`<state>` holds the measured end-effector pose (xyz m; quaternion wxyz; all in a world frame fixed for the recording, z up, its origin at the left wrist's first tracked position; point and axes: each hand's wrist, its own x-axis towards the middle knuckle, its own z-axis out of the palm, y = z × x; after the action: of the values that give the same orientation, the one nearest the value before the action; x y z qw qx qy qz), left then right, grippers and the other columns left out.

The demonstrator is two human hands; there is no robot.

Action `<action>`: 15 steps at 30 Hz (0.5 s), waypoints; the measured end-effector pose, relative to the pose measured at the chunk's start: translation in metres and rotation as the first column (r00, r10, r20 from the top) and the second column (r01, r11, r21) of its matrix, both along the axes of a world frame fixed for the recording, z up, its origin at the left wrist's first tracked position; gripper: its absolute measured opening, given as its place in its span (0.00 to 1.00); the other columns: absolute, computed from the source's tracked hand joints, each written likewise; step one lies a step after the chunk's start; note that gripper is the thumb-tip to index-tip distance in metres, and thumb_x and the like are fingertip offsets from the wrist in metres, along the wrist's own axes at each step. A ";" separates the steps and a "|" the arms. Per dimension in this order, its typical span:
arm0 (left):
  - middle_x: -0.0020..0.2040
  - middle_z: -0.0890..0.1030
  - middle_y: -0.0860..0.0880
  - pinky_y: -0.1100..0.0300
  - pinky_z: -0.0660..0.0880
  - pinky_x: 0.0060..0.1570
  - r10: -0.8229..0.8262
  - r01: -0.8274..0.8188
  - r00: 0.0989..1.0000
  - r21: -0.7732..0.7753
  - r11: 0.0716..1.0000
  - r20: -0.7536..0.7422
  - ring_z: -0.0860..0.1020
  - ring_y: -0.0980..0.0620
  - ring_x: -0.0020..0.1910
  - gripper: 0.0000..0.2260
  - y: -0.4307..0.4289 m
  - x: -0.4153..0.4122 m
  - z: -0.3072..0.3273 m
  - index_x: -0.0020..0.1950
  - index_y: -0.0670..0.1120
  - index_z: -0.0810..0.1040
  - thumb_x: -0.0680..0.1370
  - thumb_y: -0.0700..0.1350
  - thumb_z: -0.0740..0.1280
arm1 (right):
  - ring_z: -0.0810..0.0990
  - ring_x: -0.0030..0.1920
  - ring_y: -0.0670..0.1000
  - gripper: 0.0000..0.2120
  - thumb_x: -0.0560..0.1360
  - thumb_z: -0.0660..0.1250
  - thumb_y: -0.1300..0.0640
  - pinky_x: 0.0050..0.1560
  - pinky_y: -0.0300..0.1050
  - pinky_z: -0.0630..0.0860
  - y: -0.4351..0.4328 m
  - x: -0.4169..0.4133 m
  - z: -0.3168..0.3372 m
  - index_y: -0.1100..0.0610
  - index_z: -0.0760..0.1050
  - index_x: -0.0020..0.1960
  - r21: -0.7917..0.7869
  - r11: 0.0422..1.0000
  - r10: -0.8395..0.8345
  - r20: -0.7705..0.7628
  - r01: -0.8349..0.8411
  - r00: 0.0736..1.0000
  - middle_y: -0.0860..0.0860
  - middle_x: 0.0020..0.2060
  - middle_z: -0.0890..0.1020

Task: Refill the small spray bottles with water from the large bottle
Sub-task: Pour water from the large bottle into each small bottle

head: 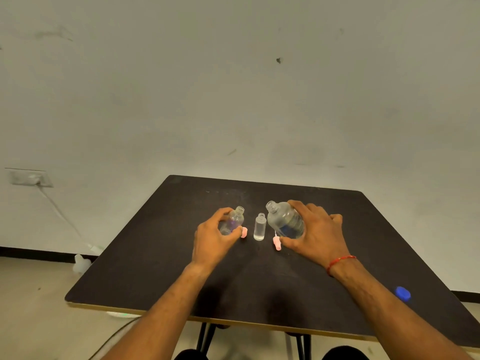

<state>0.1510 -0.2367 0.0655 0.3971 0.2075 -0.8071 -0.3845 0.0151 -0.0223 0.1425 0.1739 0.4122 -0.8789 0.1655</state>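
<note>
Here, a person is looking down at a dark table and at their two bare hands. The right hand is wrapping its fingers and thumb around the large bottle, which is leaning with its open neck pointing left, probably ready for pouring. The left hand is curling around a small spray bottle, holding it slightly tilted and uncapped, seemingly to steady it for filling. Between the two hands, apart from both, a second small bottle is standing upright and uncapped, appearing to hold clear water. A pink spray head is lying just beside the left fingertips, and the other pink spray head is lying by the right thumb. A blue cap is lying well apart, near the right forearm
</note>
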 end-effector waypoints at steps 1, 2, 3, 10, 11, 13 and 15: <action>0.51 0.81 0.64 0.66 0.80 0.50 -0.012 0.012 1.000 0.000 1.000 -0.007 0.81 0.64 0.50 0.19 0.002 0.003 0.002 0.60 0.63 0.76 0.71 0.56 0.77 | 0.74 0.54 0.47 0.35 0.63 0.67 0.32 0.53 0.51 0.65 -0.003 0.000 0.002 0.37 0.61 0.68 0.019 1.000 0.008 -0.010 -0.008 1.000 0.43 0.51 0.75; 0.50 0.81 0.65 0.67 0.80 0.50 -0.023 0.023 1.000 0.003 1.000 -0.016 0.81 0.65 0.50 0.19 0.005 0.005 0.003 0.59 0.65 0.75 0.71 0.58 0.76 | 0.73 0.54 0.48 0.36 0.64 0.67 0.32 0.54 0.51 0.65 -0.007 0.001 0.003 0.36 0.61 0.69 0.040 0.999 0.015 -0.016 -0.015 1.000 0.43 0.51 0.75; 0.50 0.81 0.66 0.68 0.79 0.50 -0.032 0.032 0.999 0.006 0.999 -0.027 0.81 0.65 0.50 0.19 0.007 0.007 0.005 0.59 0.66 0.75 0.70 0.59 0.76 | 0.73 0.55 0.48 0.36 0.64 0.68 0.33 0.55 0.52 0.65 -0.010 0.002 0.005 0.36 0.61 0.69 0.062 0.998 0.020 -0.023 -0.019 1.000 0.43 0.51 0.75; 0.51 0.79 0.69 0.77 0.73 0.47 -0.045 0.045 0.999 -0.021 0.999 -0.029 0.78 0.70 0.52 0.20 0.011 0.017 0.008 0.62 0.62 0.77 0.72 0.59 0.75 | 0.71 0.56 0.48 0.36 0.65 0.70 0.35 0.56 0.51 0.61 -0.025 0.009 0.013 0.37 0.61 0.71 0.139 0.989 0.057 -0.090 -0.044 0.994 0.45 0.52 0.72; 0.51 0.78 0.69 0.79 0.72 0.46 -0.042 0.041 0.999 -0.023 0.999 -0.027 0.79 0.71 0.51 0.20 0.012 0.019 0.010 0.62 0.63 0.76 0.71 0.61 0.74 | 0.70 0.55 0.48 0.36 0.65 0.70 0.35 0.56 0.51 0.61 -0.026 0.010 0.014 0.36 0.61 0.71 0.143 0.989 0.062 -0.099 -0.047 0.993 0.45 0.52 0.72; 0.50 0.77 0.71 0.81 0.70 0.44 -0.040 0.039 0.999 -0.022 0.999 -0.033 0.78 0.73 0.50 0.21 0.012 0.023 0.013 0.61 0.64 0.75 0.69 0.64 0.72 | 0.70 0.55 0.48 0.36 0.66 0.69 0.35 0.56 0.51 0.61 -0.028 0.012 0.015 0.36 0.61 0.71 0.147 0.988 0.069 -0.107 -0.053 0.992 0.45 0.52 0.72; 0.50 0.76 0.71 0.82 0.70 0.44 -0.039 0.038 0.999 -0.026 0.999 -0.037 0.78 0.72 0.49 0.22 0.012 0.025 0.015 0.61 0.64 0.75 0.69 0.65 0.72 | 0.70 0.56 0.49 0.37 0.66 0.69 0.35 0.56 0.51 0.61 -0.029 0.013 0.016 0.37 0.60 0.71 0.164 0.985 0.076 -0.122 -0.056 0.990 0.46 0.53 0.72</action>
<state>0.1763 -0.2244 0.0802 0.4071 0.1798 -0.8082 -0.3858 0.0284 -0.0509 0.1590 0.1906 0.4636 -0.8622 0.0732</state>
